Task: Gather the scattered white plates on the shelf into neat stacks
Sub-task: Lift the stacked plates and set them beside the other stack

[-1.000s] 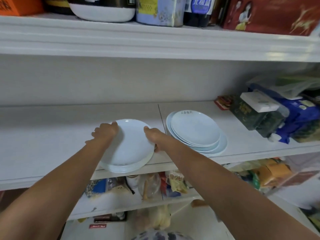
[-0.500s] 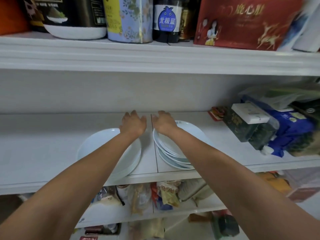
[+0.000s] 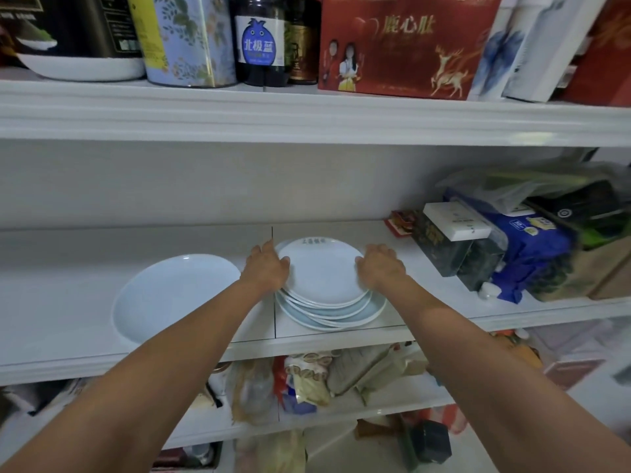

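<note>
- your left hand [image 3: 268,269] grips the left rim of the right stack [image 3: 324,281] of white plates: thumb on the top plate, fingers curled round the rim. the fingertips are hidden behind the stack.
- your right hand [image 3: 380,268] grips the opposite rim, thumb touching the top plate, fingers bent down over the edge.
- the right stack sits on the shelf [image 3: 61,302], just right of the seam [image 3: 274,327]. its plates are staggered, with lower rims showing toward the front and right. the lowest rim is near the shelf's front edge, not over it.
- the left stack [image 3: 174,295] lies left of the seam, near the right stack but apart from it. your left forearm crosses its right side, so that rim and the plate count cannot be made out.
- open room: bare shelf left of the left stack, and behind both stacks up to the back wall [image 3: 205,186].
- to the right, a strip of bare shelf separates your right hand from the dark green boxes [image 3: 444,249]. a white box [image 3: 456,221] lies on them and a blue packet [image 3: 532,254] sits beside.
- the upper shelf [image 3: 307,114] runs overhead across the full width, well above the plates.
- a small mark at the top plate's far rim is too small to read.
- the bags on the lower shelf [image 3: 392,394] are blurred and cannot be identified.
</note>
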